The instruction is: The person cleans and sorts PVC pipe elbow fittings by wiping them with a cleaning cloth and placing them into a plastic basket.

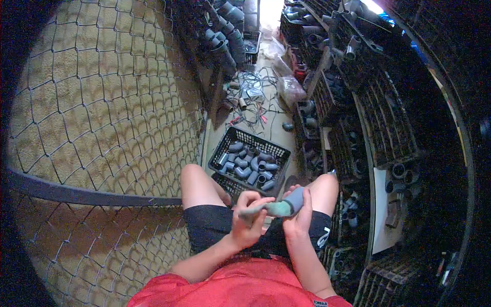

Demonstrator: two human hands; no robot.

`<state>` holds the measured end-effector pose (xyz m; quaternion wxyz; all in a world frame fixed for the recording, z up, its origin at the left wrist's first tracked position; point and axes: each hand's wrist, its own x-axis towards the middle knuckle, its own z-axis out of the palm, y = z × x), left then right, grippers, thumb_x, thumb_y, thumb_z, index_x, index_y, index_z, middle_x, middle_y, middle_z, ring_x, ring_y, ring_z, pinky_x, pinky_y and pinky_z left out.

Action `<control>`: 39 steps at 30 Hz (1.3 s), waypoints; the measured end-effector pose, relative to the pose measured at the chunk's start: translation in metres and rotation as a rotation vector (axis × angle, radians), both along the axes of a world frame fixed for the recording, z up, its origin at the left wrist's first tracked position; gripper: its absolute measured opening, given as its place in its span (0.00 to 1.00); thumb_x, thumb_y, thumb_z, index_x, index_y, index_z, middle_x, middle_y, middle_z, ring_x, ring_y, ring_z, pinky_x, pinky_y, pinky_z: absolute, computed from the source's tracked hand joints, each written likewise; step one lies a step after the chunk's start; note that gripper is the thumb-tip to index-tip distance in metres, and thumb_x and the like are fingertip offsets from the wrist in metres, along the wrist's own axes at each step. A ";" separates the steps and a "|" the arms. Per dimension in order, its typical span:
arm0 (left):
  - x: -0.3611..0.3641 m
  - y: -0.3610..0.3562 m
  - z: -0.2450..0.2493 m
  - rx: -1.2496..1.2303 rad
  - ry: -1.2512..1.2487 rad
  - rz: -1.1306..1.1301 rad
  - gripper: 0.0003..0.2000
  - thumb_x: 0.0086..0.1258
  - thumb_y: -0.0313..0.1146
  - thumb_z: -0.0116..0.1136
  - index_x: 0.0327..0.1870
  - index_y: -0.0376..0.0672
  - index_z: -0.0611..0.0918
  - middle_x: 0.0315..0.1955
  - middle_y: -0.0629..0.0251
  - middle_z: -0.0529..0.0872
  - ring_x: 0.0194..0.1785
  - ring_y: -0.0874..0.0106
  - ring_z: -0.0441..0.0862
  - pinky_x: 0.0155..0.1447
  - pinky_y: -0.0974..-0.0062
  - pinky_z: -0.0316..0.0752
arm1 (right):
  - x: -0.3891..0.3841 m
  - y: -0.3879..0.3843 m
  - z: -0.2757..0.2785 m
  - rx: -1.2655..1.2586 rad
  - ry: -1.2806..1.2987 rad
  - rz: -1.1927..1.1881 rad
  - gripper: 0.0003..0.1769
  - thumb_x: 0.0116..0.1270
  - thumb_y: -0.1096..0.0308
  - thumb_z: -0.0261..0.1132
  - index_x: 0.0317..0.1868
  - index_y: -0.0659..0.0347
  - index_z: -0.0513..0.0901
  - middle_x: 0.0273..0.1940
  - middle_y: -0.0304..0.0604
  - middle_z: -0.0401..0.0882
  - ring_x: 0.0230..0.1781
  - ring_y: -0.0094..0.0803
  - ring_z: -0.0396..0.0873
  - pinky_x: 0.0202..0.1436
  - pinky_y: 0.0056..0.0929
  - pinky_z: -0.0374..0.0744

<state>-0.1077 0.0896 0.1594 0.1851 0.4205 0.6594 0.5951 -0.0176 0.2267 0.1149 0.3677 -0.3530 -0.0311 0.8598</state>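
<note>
My right hand (300,217) is wrapped round a grey plastic pipe fitting (295,198), held tilted above my lap. My left hand (248,221) has its fingers closed on the greyish handle of a brush-like tool (279,208). The tool's pale green head lies at the near opening of the fitting; how far it reaches inside is hidden. On the floor beyond my knees stands a black plastic crate (231,134), holding several grey pipe elbows (242,172) and short fittings.
A chain-link fence (92,107) with a dark rail runs along my left. Shelves with crates of fittings (335,94) line the right side. Cords (250,97) and plastic bags (291,91) lie along the aisle floor. More pipe fittings (223,38) are stacked at the far left.
</note>
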 end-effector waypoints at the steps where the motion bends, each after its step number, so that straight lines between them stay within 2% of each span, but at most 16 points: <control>1: 0.004 -0.001 0.000 -0.014 0.068 0.069 0.19 0.69 0.38 0.62 0.57 0.37 0.78 0.50 0.53 0.79 0.56 0.62 0.77 0.63 0.62 0.70 | -0.004 -0.005 0.006 -0.001 0.003 0.003 0.12 0.74 0.67 0.60 0.54 0.53 0.69 0.49 0.41 0.75 0.49 0.34 0.77 0.52 0.37 0.81; 2: 0.007 0.000 -0.001 -0.029 0.135 0.136 0.16 0.68 0.38 0.64 0.50 0.38 0.81 0.44 0.54 0.82 0.52 0.61 0.80 0.62 0.61 0.70 | -0.008 -0.012 0.013 0.058 -0.039 -0.017 0.12 0.74 0.66 0.60 0.54 0.53 0.68 0.49 0.42 0.75 0.49 0.34 0.77 0.51 0.37 0.81; 3: 0.011 0.012 -0.008 0.200 0.117 0.238 0.09 0.64 0.37 0.66 0.39 0.43 0.82 0.38 0.59 0.86 0.49 0.57 0.83 0.63 0.58 0.69 | -0.012 -0.018 0.018 0.116 -0.083 -0.036 0.13 0.74 0.66 0.60 0.53 0.53 0.68 0.50 0.42 0.75 0.49 0.34 0.77 0.51 0.37 0.81; 4: 0.009 0.011 -0.011 0.198 0.116 0.241 0.09 0.64 0.37 0.66 0.39 0.43 0.82 0.38 0.59 0.86 0.49 0.57 0.83 0.63 0.58 0.69 | -0.013 -0.021 0.018 0.115 -0.084 -0.032 0.13 0.74 0.66 0.60 0.53 0.53 0.68 0.50 0.42 0.75 0.49 0.34 0.77 0.51 0.37 0.81; 6: 0.003 0.011 -0.013 0.046 0.592 0.160 0.09 0.60 0.36 0.68 0.35 0.47 0.79 0.46 0.62 0.87 0.54 0.56 0.82 0.65 0.54 0.65 | -0.015 -0.022 0.015 0.178 -0.107 -0.039 0.13 0.74 0.65 0.60 0.54 0.54 0.68 0.50 0.43 0.74 0.48 0.35 0.76 0.50 0.37 0.81; 7: 0.004 0.009 -0.017 0.018 0.623 0.111 0.13 0.59 0.40 0.69 0.41 0.48 0.82 0.54 0.65 0.85 0.62 0.53 0.77 0.70 0.49 0.57 | -0.014 -0.016 0.014 0.141 -0.149 -0.031 0.14 0.74 0.65 0.60 0.55 0.54 0.68 0.51 0.43 0.74 0.48 0.34 0.76 0.49 0.37 0.82; 11: 0.024 0.007 -0.005 -0.153 0.535 -0.077 0.26 0.64 0.53 0.61 0.57 0.44 0.81 0.60 0.58 0.81 0.73 0.48 0.63 0.73 0.44 0.49 | -0.005 -0.001 0.005 0.189 -0.139 -0.009 0.17 0.73 0.63 0.62 0.56 0.56 0.67 0.51 0.46 0.74 0.44 0.35 0.78 0.48 0.36 0.82; 15: 0.017 0.024 0.001 -0.362 0.638 -0.214 0.32 0.69 0.59 0.50 0.60 0.37 0.79 0.62 0.47 0.76 0.75 0.42 0.55 0.73 0.40 0.48 | -0.013 -0.020 0.025 0.351 -0.289 -0.054 0.17 0.73 0.65 0.62 0.57 0.57 0.69 0.49 0.48 0.76 0.44 0.34 0.79 0.47 0.33 0.83; 18: 0.019 0.030 -0.003 -0.406 0.629 -0.271 0.33 0.70 0.59 0.49 0.60 0.34 0.78 0.64 0.41 0.73 0.75 0.41 0.54 0.72 0.38 0.49 | -0.011 -0.020 0.024 0.411 -0.291 -0.060 0.16 0.72 0.66 0.62 0.56 0.58 0.70 0.47 0.48 0.77 0.43 0.33 0.79 0.47 0.32 0.83; 22: 0.029 0.022 -0.003 -0.160 0.297 -0.214 0.29 0.71 0.54 0.52 0.56 0.33 0.78 0.63 0.38 0.72 0.73 0.40 0.59 0.71 0.41 0.53 | -0.002 -0.009 0.031 0.511 -0.237 0.002 0.15 0.73 0.66 0.62 0.56 0.59 0.72 0.45 0.48 0.79 0.42 0.32 0.80 0.47 0.31 0.82; 26: 0.025 0.018 0.001 -0.165 0.426 -0.287 0.27 0.70 0.52 0.53 0.57 0.35 0.77 0.62 0.40 0.73 0.73 0.41 0.59 0.72 0.43 0.51 | -0.007 -0.005 0.034 0.417 -0.258 -0.078 0.15 0.74 0.65 0.60 0.56 0.59 0.71 0.44 0.47 0.79 0.42 0.31 0.79 0.48 0.31 0.82; 30: 0.022 0.025 -0.015 -0.252 0.504 -0.291 0.35 0.72 0.60 0.44 0.67 0.36 0.73 0.71 0.37 0.61 0.77 0.41 0.50 0.74 0.44 0.46 | -0.009 -0.025 0.027 0.561 -0.333 -0.047 0.20 0.74 0.65 0.60 0.62 0.57 0.66 0.59 0.46 0.70 0.51 0.34 0.77 0.54 0.34 0.80; 31: 0.024 0.027 -0.010 -0.245 0.346 -0.284 0.38 0.72 0.63 0.39 0.70 0.36 0.70 0.73 0.36 0.55 0.77 0.41 0.47 0.75 0.45 0.44 | -0.008 -0.026 0.025 0.562 -0.333 -0.047 0.20 0.74 0.65 0.60 0.62 0.57 0.66 0.59 0.46 0.70 0.51 0.34 0.77 0.54 0.34 0.80; 34: 0.023 0.028 -0.011 -0.292 0.372 -0.338 0.38 0.71 0.63 0.42 0.68 0.35 0.71 0.74 0.35 0.52 0.77 0.39 0.45 0.75 0.43 0.42 | -0.006 -0.024 0.020 0.661 -0.342 -0.006 0.23 0.73 0.65 0.61 0.63 0.57 0.64 0.60 0.46 0.70 0.52 0.34 0.77 0.55 0.35 0.80; 38: 0.014 0.013 0.025 -0.304 0.494 -0.346 0.30 0.70 0.54 0.55 0.61 0.36 0.77 0.69 0.39 0.66 0.74 0.44 0.60 0.73 0.48 0.55 | 0.002 -0.005 0.016 0.570 -0.217 0.059 0.19 0.73 0.66 0.60 0.61 0.56 0.66 0.57 0.45 0.71 0.47 0.33 0.78 0.49 0.34 0.82; 39: 0.008 0.005 0.028 -0.248 0.339 -0.426 0.25 0.68 0.47 0.61 0.57 0.36 0.79 0.63 0.43 0.73 0.69 0.49 0.68 0.70 0.53 0.62 | 0.004 0.002 0.016 0.475 -0.159 0.045 0.17 0.74 0.66 0.59 0.59 0.55 0.67 0.55 0.44 0.72 0.44 0.32 0.78 0.45 0.32 0.83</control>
